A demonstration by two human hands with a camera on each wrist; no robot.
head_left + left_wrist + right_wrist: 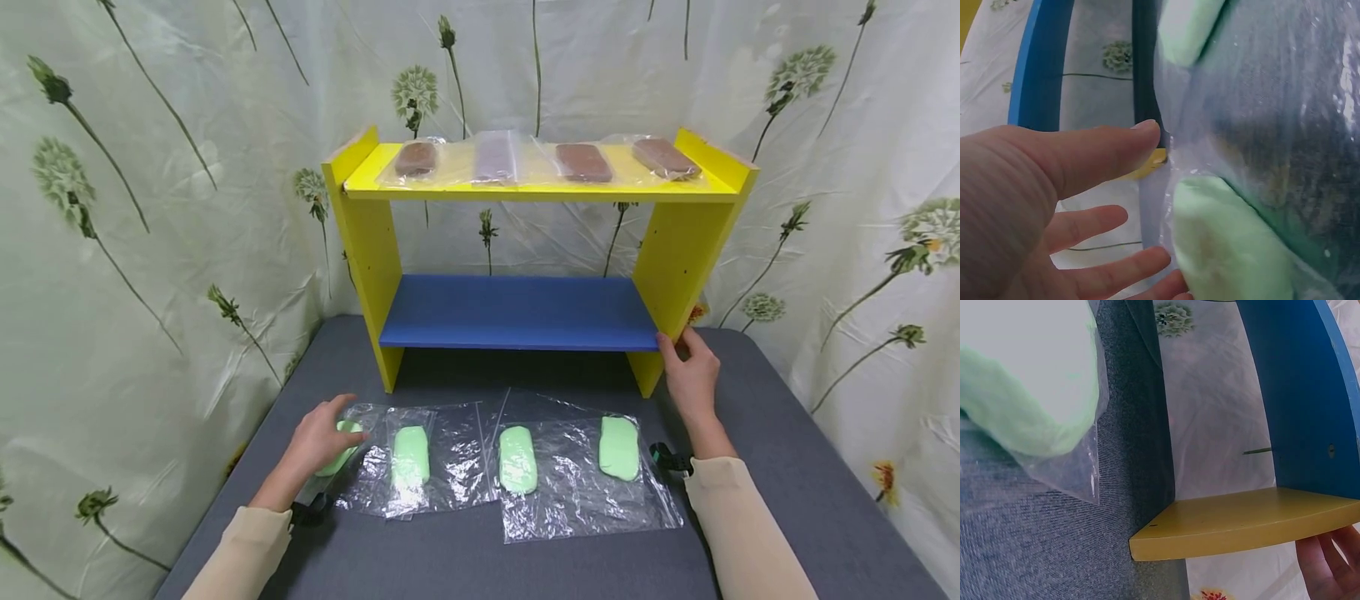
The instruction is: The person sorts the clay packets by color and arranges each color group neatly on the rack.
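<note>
My left hand (pixel 317 439) hovers at the leftmost pale green rounded bar (pixel 347 442) in a clear plastic bag, partly covering it. In the left wrist view its thumb and fingers are spread, fingertips close beside a green bar (pixel 1222 244). My right hand (pixel 693 379) holds the right side panel (pixel 678 258) of a yellow and blue shelf unit, thumb at the front edge level with the blue shelf (pixel 517 312). In the right wrist view, fingers (pixel 1316 569) press the panel's outer face; their tips are partly hidden.
More bagged green bars (pixel 410 458) lie in a row on the dark grey table (pixel 450 567). Several bagged brown bars (pixel 583 162) and a greyish purple one (pixel 495 157) rest on the yellow top shelf (pixel 540 197). A flower-patterned curtain (pixel 187 275) hangs behind.
</note>
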